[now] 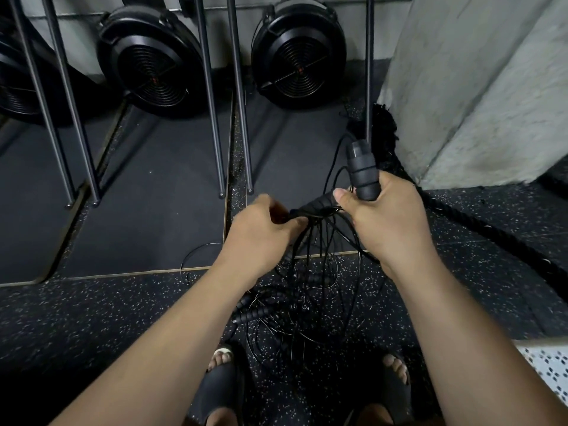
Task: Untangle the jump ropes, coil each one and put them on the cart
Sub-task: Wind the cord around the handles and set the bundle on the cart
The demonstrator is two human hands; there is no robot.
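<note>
Head view: right grip clenches a handle, left grip pinches tangled jump ropes.

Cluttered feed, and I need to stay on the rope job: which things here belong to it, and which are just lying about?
Job: handle in right hand; second handle; tangle gripped by left hand. Cart not in view.
Lying about: fans, battle rope, rails, pillar.

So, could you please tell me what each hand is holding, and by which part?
The right hand grips one jump rope handle around its lower half; the left hand pinches the tangled cords at the end of a second handle.
</note>
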